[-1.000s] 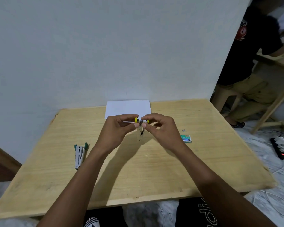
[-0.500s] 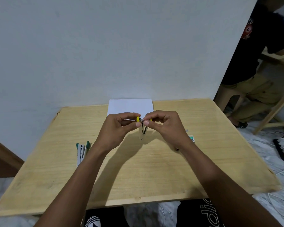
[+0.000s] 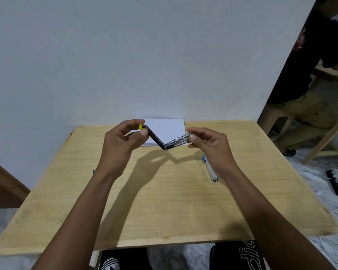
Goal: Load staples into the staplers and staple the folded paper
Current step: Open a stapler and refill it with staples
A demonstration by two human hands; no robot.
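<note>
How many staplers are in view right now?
2 clearly: a yellow-tipped stapler open between left hand and right hand; a teal-tipped stapler on the table by the right wrist. A teal sliver at the left wrist may be a third, mostly hidden.

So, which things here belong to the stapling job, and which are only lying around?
Job: yellow stapler, opened wide, held between left hand and right hand; white paper by the wall; second stapler lying on the table.
Lying about: power strip on the floor.
</note>
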